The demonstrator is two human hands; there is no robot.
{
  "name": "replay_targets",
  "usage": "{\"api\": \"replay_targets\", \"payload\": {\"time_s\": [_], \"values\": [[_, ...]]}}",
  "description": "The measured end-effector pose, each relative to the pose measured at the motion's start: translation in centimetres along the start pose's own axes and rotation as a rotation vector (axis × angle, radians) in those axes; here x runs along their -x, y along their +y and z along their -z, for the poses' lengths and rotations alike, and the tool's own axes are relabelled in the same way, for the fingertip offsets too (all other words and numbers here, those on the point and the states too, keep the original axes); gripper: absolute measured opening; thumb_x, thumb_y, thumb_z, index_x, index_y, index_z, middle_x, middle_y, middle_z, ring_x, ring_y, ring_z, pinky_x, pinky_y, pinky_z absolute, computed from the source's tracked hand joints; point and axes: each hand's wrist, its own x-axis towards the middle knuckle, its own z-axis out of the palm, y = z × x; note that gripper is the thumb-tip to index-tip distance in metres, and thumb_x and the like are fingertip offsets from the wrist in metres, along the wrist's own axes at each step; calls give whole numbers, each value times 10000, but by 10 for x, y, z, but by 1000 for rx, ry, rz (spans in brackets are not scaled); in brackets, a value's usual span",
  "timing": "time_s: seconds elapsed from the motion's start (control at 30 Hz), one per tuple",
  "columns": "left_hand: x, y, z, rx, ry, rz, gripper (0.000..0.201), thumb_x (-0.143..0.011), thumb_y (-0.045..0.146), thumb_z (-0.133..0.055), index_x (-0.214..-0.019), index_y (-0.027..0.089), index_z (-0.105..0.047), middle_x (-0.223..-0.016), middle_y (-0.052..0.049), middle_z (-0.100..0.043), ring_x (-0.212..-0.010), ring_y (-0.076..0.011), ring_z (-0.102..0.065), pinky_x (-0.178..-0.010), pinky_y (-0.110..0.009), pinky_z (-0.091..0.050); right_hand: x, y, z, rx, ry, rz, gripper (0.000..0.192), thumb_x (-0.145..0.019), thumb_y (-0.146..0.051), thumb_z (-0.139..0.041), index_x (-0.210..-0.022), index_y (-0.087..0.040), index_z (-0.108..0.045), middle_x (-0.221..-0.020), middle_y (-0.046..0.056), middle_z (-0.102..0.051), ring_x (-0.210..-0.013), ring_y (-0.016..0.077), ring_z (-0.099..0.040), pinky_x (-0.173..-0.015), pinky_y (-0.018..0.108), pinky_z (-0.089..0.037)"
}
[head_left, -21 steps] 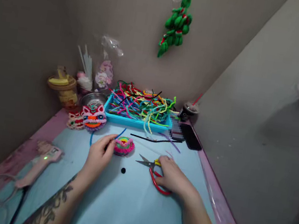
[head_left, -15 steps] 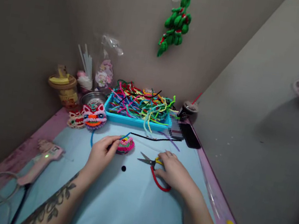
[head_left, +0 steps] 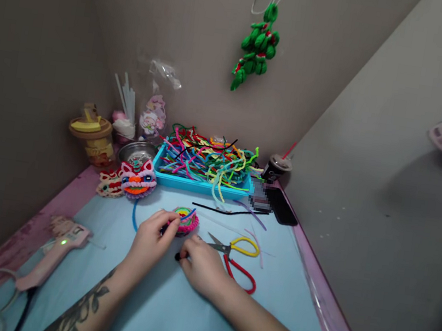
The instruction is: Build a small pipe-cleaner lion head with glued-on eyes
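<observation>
Small black bead (head_left: pixel 177 257) on the blue mat (head_left: pixel 182 314) — directly at the fingertips of the right hand (head_left: pixel 201 266), just below the left hand (head_left: pixel 150 242); the right is the nearer. Right hand: fingers drawn narrow around the bead, touching it; whether it is lifted cannot be told. Left hand: closed in a pinch on the pink woven disc (head_left: pixel 185 221), which lies just above both hands, a blue strand trailing leftward from it. Scissors (head_left: pixel 236 261) lie immediately right of the right hand — untouched, blades pointing left toward the disc.
</observation>
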Motion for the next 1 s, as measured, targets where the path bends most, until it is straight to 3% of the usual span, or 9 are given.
{"api": "replay_targets", "payload": {"time_s": [0.13,0.33,0.47,0.57,0.63,0.77,0.83,0.9,1.0], "values": [[0,2,0,-9,-6,-1,176,-865,271,-494,-826,175,-637,-814,-44,-652,-798,-178,-601,-736,-283,-446,-2,-2,-4,8,22,40,171,-801,-225,-544,-968,-202,-576,-971,53,-614,-844,200,-606,-670,269,-389],[-2,1,-1,-14,1,-10,176,-864,264,-496,-830,170,-641,-824,-49,-659,-797,-177,-608,-724,-271,-451,-7,-1,-11,-59,-2,47,85,-757,-156,-547,-817,-179,-602,-882,58,-634,-784,191,-599,-664,273,-394],[-2,0,-1,-29,3,-30,169,-865,267,-502,-839,170,-637,-803,-44,-654,-770,-172,-605,-693,-262,-453,-7,9,-5,-542,66,17,73,-684,-115,-576,-681,-187,-564,-681,-15,-585,-664,136,-556,-603,232,-390],[-1,0,0,-40,-27,-69,171,-872,273,-501,-822,174,-632,-796,-43,-652,-761,-168,-602,-713,-270,-458,-9,23,5,-1065,182,-107,118,-661,-168,-606,-773,-191,-577,-594,-51,-561,-542,109,-528,-540,221,-403],[-1,1,-1,-46,-59,-108,168,-876,270,-499,-826,178,-630,-807,-44,-656,-777,-168,-605,-751,-280,-461,-10,31,12,-1267,272,-146,177,-649,-210,-639,-819,-180,-597,-586,-44,-592,-529,109,-551,-562,235,-435],[0,1,-2,-62,-138,-181,162,-887,258,-481,-865,182,-623,-819,-49,-659,-785,-167,-606,-756,-285,-465,-12,41,17,-1416,409,-165,152,-639,-253,-694,-734,-171,-609,-610,-18,-629,-587,116,-598,-620,244,-476],[1,1,-2,-72,-184,-210,168,-893,254,-467,-870,183,-618,-809,-51,-651,-767,-163,-601,-720,-275,-468,-13,42,16,-1459,456,-144,159,-637,-259,-712,-731,-173,-617,-729,-1,-660,-640,112,-607,-628,236,-488],[2,2,-1,-83,-224,-233,167,-895,247,-460,-865,182,-611,-802,-53,-644,-753,-159,-595,-696,-265,-468,-13,42,15,-1480,461,-133,163,-637,-269,-722,-729,-176,-624,-835,15,-673,-663,106,-604,-619,231,-496],[3,3,-1,-100,-258,-253,151,-893,235,-463,-864,183,-602,-800,-51,-640,-743,-154,-590,-690,-260,-465,-13,42,15,-1471,400,-127,169,-641,-283,-728,-723,-176,-627,-782,15,-672,-616,102,-586,-595,231,-497]]}}
